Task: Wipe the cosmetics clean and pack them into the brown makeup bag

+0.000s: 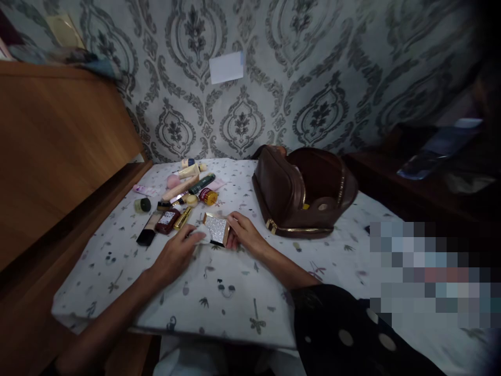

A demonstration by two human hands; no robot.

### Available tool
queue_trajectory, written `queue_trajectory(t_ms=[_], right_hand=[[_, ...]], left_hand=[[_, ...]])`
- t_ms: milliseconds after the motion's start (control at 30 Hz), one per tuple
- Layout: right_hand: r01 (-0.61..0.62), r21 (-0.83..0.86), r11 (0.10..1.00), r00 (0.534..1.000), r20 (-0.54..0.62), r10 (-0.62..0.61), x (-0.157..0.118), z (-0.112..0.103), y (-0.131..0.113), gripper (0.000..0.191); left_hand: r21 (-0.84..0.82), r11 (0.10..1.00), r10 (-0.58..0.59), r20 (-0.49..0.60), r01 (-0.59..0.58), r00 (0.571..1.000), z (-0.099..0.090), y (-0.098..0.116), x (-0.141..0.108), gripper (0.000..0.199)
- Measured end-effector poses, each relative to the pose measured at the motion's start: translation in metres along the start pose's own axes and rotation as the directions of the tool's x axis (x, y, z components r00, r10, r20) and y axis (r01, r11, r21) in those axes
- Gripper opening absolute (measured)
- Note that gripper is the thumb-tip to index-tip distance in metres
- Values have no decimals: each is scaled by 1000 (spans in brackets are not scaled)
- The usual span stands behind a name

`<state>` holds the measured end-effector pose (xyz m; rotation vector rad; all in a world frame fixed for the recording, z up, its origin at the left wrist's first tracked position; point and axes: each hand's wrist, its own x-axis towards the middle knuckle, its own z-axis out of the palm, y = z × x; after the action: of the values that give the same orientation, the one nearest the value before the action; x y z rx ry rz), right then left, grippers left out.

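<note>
A square compact [216,228] with a silver glitter face and gold edges is held just above the cloth. My right hand [245,233] grips its right side, fingers wrapped round the edge. Against its left side is my left hand [183,249], closed on a white wipe [203,235] that touches the compact. To the left lie a gold lipstick tube [182,218], a dark red bottle [168,221] and a black-capped foundation bottle [149,230]. A small jar with a yellow lid [209,196] rests behind the compact.
An open brown leather bag [282,193] stands at the back right. More tubes and a green tube [202,184] lie at the back left, near a small dark-lidded jar [142,205]. Wooden furniture [62,146] borders the left; patterned wallpaper [242,117] rises behind the white cloth [235,313].
</note>
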<state>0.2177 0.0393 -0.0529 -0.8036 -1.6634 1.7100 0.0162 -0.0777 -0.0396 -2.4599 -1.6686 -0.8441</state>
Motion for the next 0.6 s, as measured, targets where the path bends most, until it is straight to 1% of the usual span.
queue_trajectory(t_ms=[100,200,300,367,467,600], right_hand=[[-4,3,1000,1000,9,4,-2,0,-2,42],[-1,16,1000,1000,26,1,-3,-1,-2,43],[15,59,998,999,32,-17,-2,-1,-3,46],[25,100,995,999,34,-29,-2,-1,-4,49],[37,133,990,998,38,-43,-3,0,-7,50],[77,72,994,997,23,-79,-7,1,-10,47]], left_hand=[[-118,986,-124,-61,116,990,0,-3,10,27],[-251,944,-245,-101,214,964,2,-5,21,22],[-397,864,-370,-81,311,926,5,-11,30,24],[-487,799,-433,-58,353,900,5,-16,34,28],[-559,748,-464,-57,357,884,5,-19,36,30],[-558,752,-449,-45,350,892,5,-20,31,27]])
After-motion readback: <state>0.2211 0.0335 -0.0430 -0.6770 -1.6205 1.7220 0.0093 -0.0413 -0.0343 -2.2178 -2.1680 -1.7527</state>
